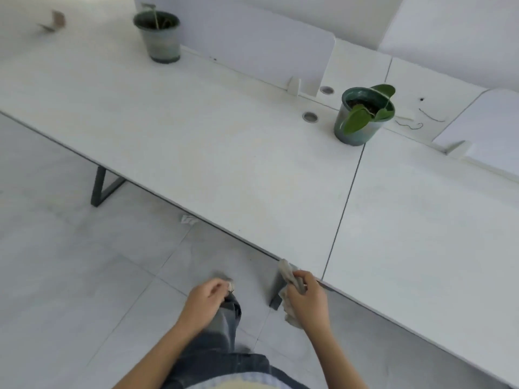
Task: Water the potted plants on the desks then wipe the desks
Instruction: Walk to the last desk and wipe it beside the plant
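At the near edge of the long white bench, the right hand grips a crumpled grey cloth. Its fingers are curled tight round the bunched fabric, with one end sticking up against the bench edge and the other hanging below the palm. The left hand hangs over the person's trouser leg with its fingers bent inward. Blur makes it impossible to tell whether they hold anything.

Two potted plants stand on the bench, well apart. The nearer plant has broad green leaves in a dark green pot. It sits upright just beside the seam between two bench tops, near two round cable grommets. The farther plant — a thin stem in a similar pot — stands at the back left, beside a white divider panel. A dark squiggle of thread lies to the right of the nearer pot. On the grey tiled floor, a small scrap of paper lies just under the bench edge.
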Motion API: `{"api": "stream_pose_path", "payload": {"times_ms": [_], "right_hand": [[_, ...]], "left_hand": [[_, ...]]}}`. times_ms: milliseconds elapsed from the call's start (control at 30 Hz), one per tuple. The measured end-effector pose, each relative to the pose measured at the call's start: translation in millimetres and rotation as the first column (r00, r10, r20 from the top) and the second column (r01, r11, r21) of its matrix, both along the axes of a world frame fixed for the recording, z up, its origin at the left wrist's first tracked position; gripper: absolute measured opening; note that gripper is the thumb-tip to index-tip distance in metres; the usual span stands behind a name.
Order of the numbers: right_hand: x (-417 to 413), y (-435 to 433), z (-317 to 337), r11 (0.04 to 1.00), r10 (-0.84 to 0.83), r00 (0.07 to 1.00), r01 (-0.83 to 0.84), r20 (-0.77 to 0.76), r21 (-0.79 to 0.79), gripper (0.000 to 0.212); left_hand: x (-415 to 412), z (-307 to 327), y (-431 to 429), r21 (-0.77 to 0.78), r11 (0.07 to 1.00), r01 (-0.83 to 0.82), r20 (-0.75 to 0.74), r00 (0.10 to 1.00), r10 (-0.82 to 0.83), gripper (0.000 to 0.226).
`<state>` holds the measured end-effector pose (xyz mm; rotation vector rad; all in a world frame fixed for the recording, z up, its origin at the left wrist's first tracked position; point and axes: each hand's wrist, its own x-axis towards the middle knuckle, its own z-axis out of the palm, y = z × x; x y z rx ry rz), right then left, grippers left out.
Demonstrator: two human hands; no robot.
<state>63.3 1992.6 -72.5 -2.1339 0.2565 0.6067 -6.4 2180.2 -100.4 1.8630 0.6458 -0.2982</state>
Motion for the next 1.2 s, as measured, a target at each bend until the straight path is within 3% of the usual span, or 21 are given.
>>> {"api": "stream_pose_path", "payload": {"times_ms": [100,167,267,400,533,700,933,1200], "right_hand": [[-21.0,15.9,-8.2,0.985,0.168,0.985,-0.169,-0.041,-0.036,0.028],[-30.9,30.1,-11.5,0.966,0.257,0.964,-0.259,-0.061,-0.019,0.030],[-37.4,55.3,-8.4,0.929,0.367,0.929,-0.368,-0.058,-0.021,0.030],[-41.6,89.0,-4.7,0.877,0.478,0.876,-0.480,-0.064,-0.012,0.025],[-50.3,131.3,-7.5,0.849,0.526,0.848,-0.528,-0.065,-0.031,0.027],[-65.7,218.7,-10.1,0.846,0.533,0.840,-0.532,-0.102,0.041,0.028],[-77.0,341.1,-8.8,0.809,0.587,0.809,-0.587,0.024,0.008,0.024],[-36.1,395.7,-17.6,0.785,0.615,0.788,-0.614,-0.011,-0.086,0.025]], "left_hand": [[-46.3,-5.4,6.5,0.042,0.999,-0.007,-0.101,0.995,0.011,0.019],[-68.2,-1.3,20.0,0.058,0.981,-0.187,-0.083,0.978,0.191,0.020],[-95.8,8.1,45.9,0.064,0.873,-0.483,-0.010,0.875,0.484,0.019],[-125.7,3.8,70.1,0.063,0.774,-0.630,0.003,0.776,0.631,0.017],[-135.3,3.9,98.0,0.024,0.783,-0.622,-0.014,0.783,0.622,0.018],[-154.7,10.2,177.5,0.101,0.816,-0.569,0.009,0.821,0.571,0.024],[-166.2,18.0,304.8,0.115,0.692,-0.712,0.079,0.701,0.709,0.018],[-108.5,-10.6,361.4,0.012,0.809,-0.587,-0.093,0.805,0.586,0.020]]}}
